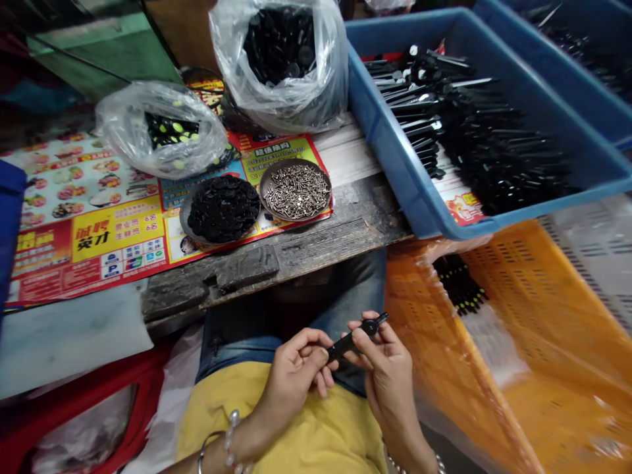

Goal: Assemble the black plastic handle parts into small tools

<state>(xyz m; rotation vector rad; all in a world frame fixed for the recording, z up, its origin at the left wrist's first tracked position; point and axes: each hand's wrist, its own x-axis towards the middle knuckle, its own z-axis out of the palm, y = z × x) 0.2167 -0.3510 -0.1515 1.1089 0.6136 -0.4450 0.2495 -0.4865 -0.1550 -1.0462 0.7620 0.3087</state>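
Note:
Above my lap I hold a slim black plastic part [342, 345] with a round disc near one end and a narrow tip beyond it. My left hand [296, 375] pinches its lower left end between thumb and fingers. At the disc end, my right hand [388, 368] grips it with the thumb beside the disc. Beyond my hands, on the bench, a round dish of flat black pieces [224, 209] stands beside a dish of small metal rivets or pins [296, 191].
A blue tray [395, 158] on the right holds many long black parts [494, 145]. Below it stands an orange crate [557, 329] with black, yellow-dotted parts [459, 284]. Clear bags [158, 155] and a worn wooden bench edge [316, 240] lie ahead.

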